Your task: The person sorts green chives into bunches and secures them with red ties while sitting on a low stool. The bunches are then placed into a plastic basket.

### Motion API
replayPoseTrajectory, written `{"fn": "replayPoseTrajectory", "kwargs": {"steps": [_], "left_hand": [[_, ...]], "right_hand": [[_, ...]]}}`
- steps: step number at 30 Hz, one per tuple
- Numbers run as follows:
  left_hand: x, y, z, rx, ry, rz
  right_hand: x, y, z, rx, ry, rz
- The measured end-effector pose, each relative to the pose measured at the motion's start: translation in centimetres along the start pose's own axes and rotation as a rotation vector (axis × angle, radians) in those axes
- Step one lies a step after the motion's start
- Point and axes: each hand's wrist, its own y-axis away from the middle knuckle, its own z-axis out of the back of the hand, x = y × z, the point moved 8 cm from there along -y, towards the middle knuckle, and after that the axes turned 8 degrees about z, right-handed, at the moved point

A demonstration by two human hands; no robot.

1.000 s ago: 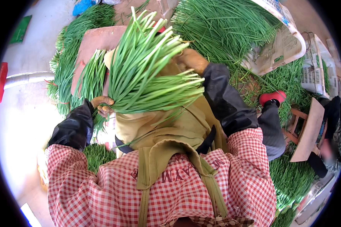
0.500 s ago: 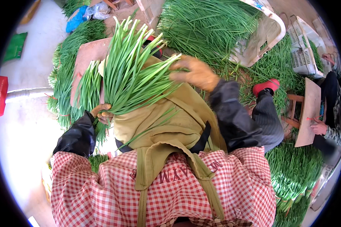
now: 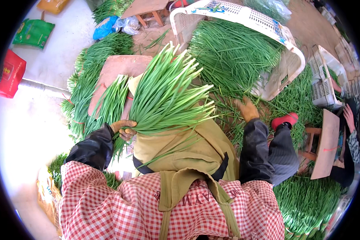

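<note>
My left hand (image 3: 124,129), in a brown work glove, is closed round the leafy end of a large bunch of garlic chives (image 3: 168,94). Their pale cut ends fan out up and to the right, over the tan apron (image 3: 180,146) on my lap. My right hand (image 3: 248,109), gloved alike, is away from the bunch, low over loose chives (image 3: 228,116) strewn on the floor. Its fingers look apart, with nothing seen in them. Beside the bunch, a smaller bunch (image 3: 114,100) lies on a reddish-brown board (image 3: 120,64).
A white plastic crate (image 3: 294,66) full of chives lies ahead, with another white crate (image 3: 324,86) to its right. Tied chives (image 3: 90,60) are stacked at left, more (image 3: 308,204) at lower right. A co-worker's hand (image 3: 349,118) shows beside a wooden stool (image 3: 326,144) at right.
My right hand has left the pale ends of the bunch and moved right and down toward the floor. My left hand keeps its hold. The view has shifted, showing more of the crate.
</note>
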Motion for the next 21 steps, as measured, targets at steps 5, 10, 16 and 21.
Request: {"fn": "replayPoseTrajectory", "kwargs": {"steps": [5,10,16,21], "left_hand": [[-0.9,-0.1,-1.2,-0.053,-0.071,-0.023],[-2.6,2.1,-7.8,-0.159,-0.158,-0.074],[-8.4,4.0,-18.5,-0.626,-0.243,-0.058],[-15.5,0.4,-26.7,-0.680,-0.476,-0.139]], "right_hand": [[22.9,-0.2,6.2,-0.200,-0.427,0.841],[17.1,-6.4,3.7,-0.081,-1.035,0.653],[-2.9,-2.9,-14.2,0.395,0.917,0.671],[-7.0,1.2,-16.7,0.377,0.537,0.277]]}}
